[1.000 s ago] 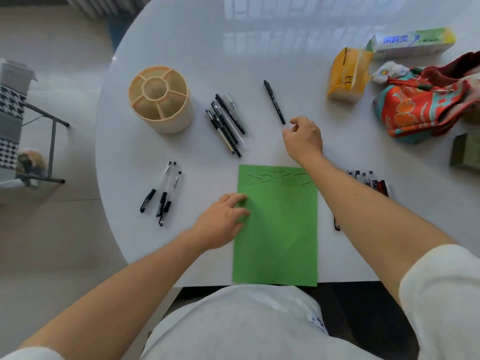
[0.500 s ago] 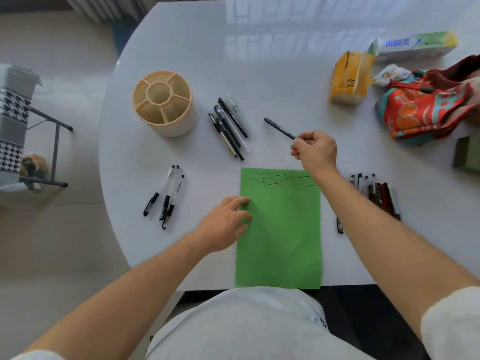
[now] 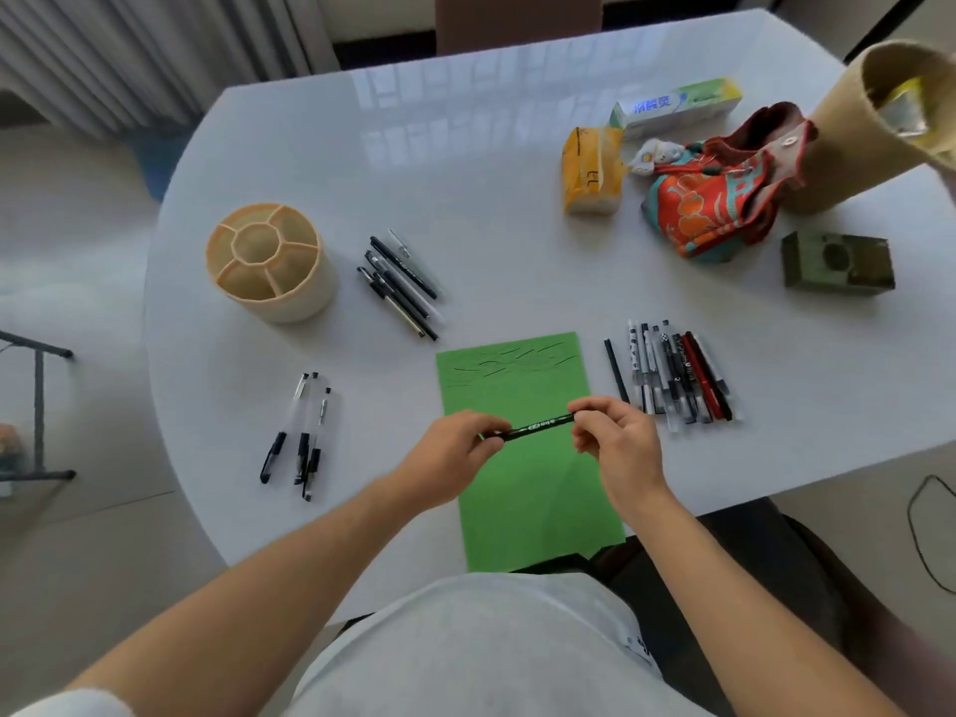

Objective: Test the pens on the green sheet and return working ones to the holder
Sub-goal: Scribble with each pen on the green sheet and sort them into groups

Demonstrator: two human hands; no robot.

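Over the green sheet: both hands hold one black pen (image 3: pixel 535 425) between them, lifted above the paper, lying nearly level with its right end a little higher.
Left hand (image 3: pixel 455 458): fingers curled, thumb and fingertips pinching the pen's left end.
Right hand (image 3: pixel 615 439): fingers curled, pinching the pen's right end.
Green sheet (image 3: pixel 522 489): lies flat at the near edge of the tabletop (image 3: pixel 491 163), its near end running just past that edge; short dark scribble strokes mark its far end.
Holder (image 3: pixel 270 261): beige round pot with a centre well and ring compartments, upright toward the left edge of the tabletop; no pen shows in it.
Middle pen group (image 3: pixel 401 282): several black and clear pens lying side by side, slanted, between the holder and the sheet's far end.
Left pen group (image 3: pixel 300 437): three clear pens with black grips, near the left near edge, well apart from the sheet.
Right pen group (image 3: pixel 672 375): a row of pens packed side by side, black, patterned and one red, just right of the sheet.
Far right corner: an orange packet (image 3: pixel 589 170), a toothpaste box (image 3: pixel 677 106), a patterned red and teal cloth bag (image 3: pixel 724 188) and a tan cylinder (image 3: pixel 869 126) cluster together.
Right edge: a dark green box (image 3: pixel 838 263) sits near the cloth bag.
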